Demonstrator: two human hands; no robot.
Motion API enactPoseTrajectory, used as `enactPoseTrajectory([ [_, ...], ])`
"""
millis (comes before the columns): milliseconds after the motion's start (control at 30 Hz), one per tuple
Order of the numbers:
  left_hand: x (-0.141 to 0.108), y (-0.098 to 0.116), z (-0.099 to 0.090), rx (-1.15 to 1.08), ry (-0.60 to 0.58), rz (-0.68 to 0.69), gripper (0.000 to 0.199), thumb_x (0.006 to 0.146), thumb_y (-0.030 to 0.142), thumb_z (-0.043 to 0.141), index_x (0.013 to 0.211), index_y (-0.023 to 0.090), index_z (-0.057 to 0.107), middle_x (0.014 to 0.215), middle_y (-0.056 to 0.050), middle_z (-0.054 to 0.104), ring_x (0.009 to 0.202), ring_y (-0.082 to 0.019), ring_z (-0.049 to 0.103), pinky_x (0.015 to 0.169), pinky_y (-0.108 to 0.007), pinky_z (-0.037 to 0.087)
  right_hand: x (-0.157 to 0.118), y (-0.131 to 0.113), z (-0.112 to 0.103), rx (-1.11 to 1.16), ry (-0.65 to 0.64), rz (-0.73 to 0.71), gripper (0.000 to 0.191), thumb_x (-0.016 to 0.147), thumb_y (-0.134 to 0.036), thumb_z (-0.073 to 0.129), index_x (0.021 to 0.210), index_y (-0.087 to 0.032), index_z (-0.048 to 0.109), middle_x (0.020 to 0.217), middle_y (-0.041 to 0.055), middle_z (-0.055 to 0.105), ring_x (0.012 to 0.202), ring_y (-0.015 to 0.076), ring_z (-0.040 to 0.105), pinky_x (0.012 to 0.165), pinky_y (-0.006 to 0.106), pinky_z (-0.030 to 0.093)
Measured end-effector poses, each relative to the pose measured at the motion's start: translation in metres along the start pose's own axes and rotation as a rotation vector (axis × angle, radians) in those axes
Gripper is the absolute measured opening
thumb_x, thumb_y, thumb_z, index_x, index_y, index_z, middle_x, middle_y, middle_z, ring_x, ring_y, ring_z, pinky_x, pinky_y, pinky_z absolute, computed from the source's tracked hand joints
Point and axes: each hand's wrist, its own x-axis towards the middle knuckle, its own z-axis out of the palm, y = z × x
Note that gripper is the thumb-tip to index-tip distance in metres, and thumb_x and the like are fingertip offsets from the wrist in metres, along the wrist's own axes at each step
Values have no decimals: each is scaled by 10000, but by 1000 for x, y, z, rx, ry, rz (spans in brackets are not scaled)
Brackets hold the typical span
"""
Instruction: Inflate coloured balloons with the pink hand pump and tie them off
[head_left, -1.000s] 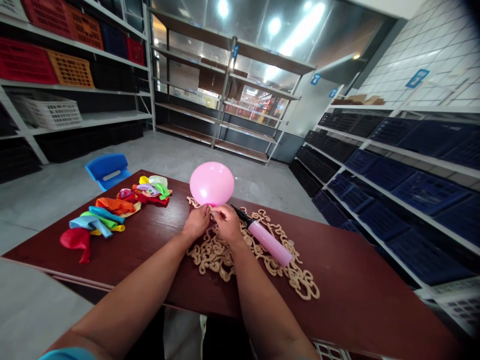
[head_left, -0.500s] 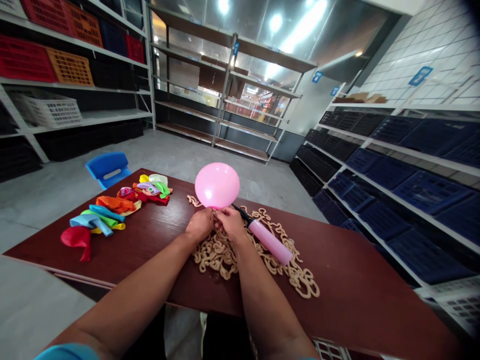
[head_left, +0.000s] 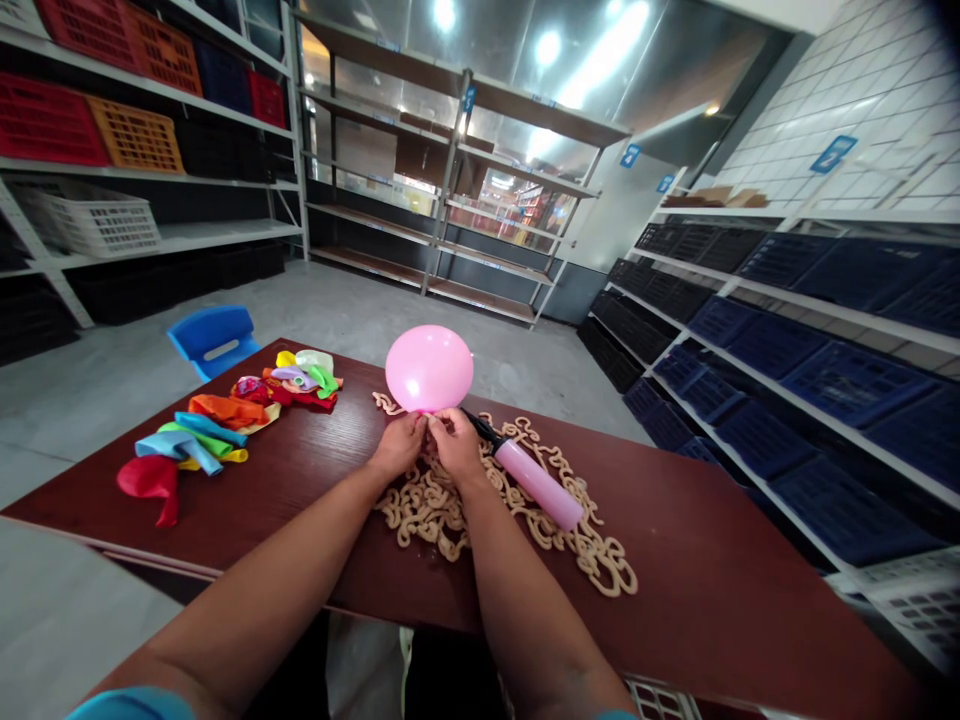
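Observation:
A blown-up pink balloon [head_left: 430, 367] stands above the table, its neck pointing down toward me. My left hand [head_left: 400, 445] pinches the neck from the left, fingers closed. From the right, my right hand [head_left: 455, 442] pinches at the same spot, its fingertips against those of the left. The fingers hide most of the neck. Just right of my right hand lies a pink balloon pump [head_left: 538, 484] with a black nozzle end. Beneath the hands and the pump spreads a heap of tan, curly, cord-like pieces [head_left: 427, 510].
Limp balloons in several colours [head_left: 217, 420] lie on the left of the dark red-brown table [head_left: 300, 500]. A blue chair [head_left: 213, 340] stands beyond its far left edge. Shelves with crates [head_left: 832, 370] line both sides, and a metal rack [head_left: 450, 180] stands at the back.
The fingertips of both hands have shifted slightly at the balloon's neck, the right hand's fingers drawing closer to the left's. The whole view has moved a little.

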Motion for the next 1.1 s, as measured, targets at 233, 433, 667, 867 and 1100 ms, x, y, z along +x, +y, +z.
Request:
enactPoseTrajectory([
  [233, 1, 2, -4, 142, -21, -7, 291, 861, 294, 289, 736, 170, 521, 708, -34, 568, 663, -138, 513, 648, -252, 367, 3, 2, -4, 176, -106, 64, 231, 717, -434, 536, 735, -204, 535, 550, -57, 534, 391, 88, 475, 393, 208, 369],
  [433, 1, -2, -3, 165, -17, -14, 291, 858, 316, 299, 776, 167, 535, 733, -45, 593, 665, -139, 528, 637, -253, 374, 2, 0, -2, 269, -112, 67, 212, 654, -381, 618, 754, -199, 575, 634, -36, 593, 427, 82, 485, 410, 215, 411],
  [667, 0, -4, -5, 107, -57, -26, 312, 855, 333, 312, 781, 161, 562, 728, -48, 601, 663, -144, 535, 628, -255, 387, 0, -5, -5, 236, -102, 112, 208, 639, -369, 639, 739, -188, 619, 614, -25, 603, 461, 94, 517, 421, 208, 418],
  [867, -4, 6, -6, -121, -50, -132, 313, 828, 385, 355, 718, 168, 553, 603, -15, 554, 555, -134, 500, 527, -244, 385, 2, -3, -7, 321, -96, 184, 247, 634, -398, 645, 724, -182, 567, 585, -31, 593, 469, 101, 529, 390, 192, 379],
  [1100, -7, 13, -4, -273, -158, -170, 313, 760, 432, 456, 613, 160, 507, 479, 15, 450, 432, -100, 401, 419, -219, 304, 8, 8, -7, 342, 61, 181, 208, 687, -382, 573, 752, -199, 498, 507, -58, 530, 432, 89, 479, 376, 184, 328],
])
